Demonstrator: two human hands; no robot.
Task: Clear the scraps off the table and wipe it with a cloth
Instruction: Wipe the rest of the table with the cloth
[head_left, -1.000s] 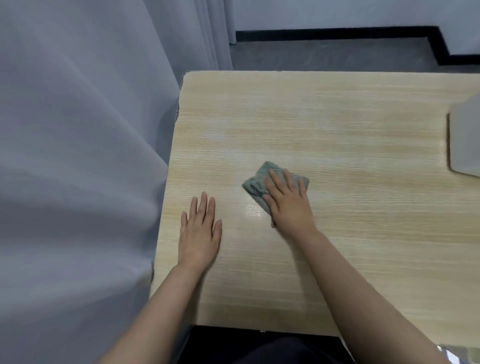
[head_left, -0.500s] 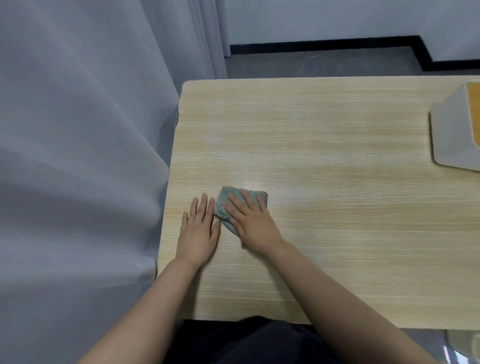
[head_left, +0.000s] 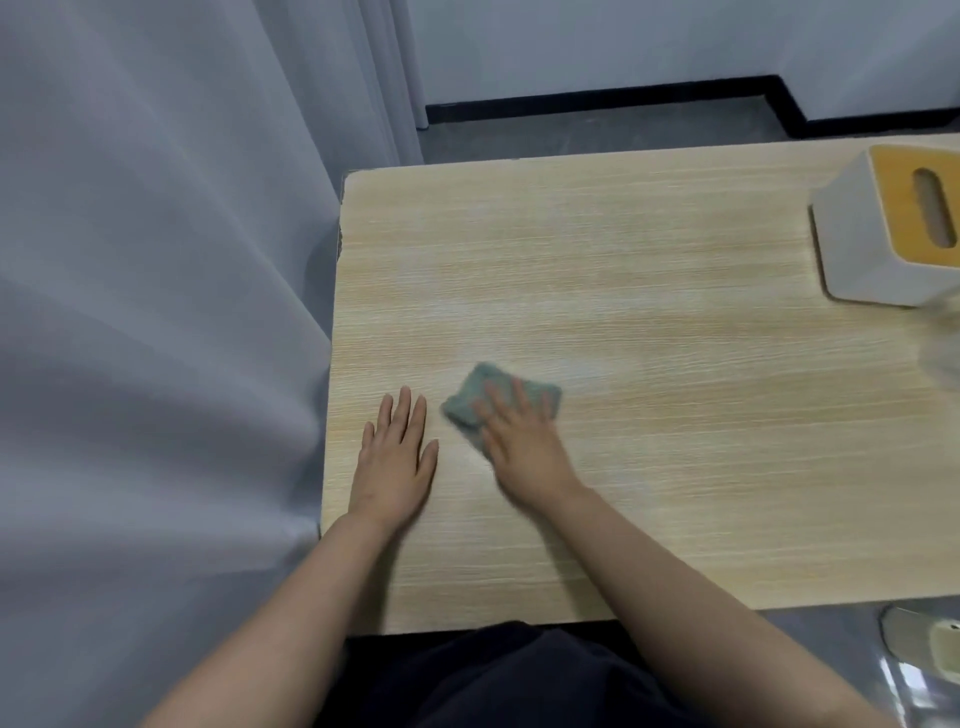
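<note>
wiping | my right hand (head_left: 524, 441) flat, fingers spread, pressing green cloth (head_left: 470, 402) on table (head_left: 675, 441) front-left | left hand (head_left: 397, 460) flat, bracing beside it | risk: wide rightward stroke could knock tissue box (head_left: 883, 234)

The table (head_left: 675, 322) has a light wood top. A small green cloth (head_left: 467, 402) lies flat on it near the left side. A white tissue box (head_left: 883, 234) with a yellow-brown lid sits at the far right.

No legible text anywhere.
</note>
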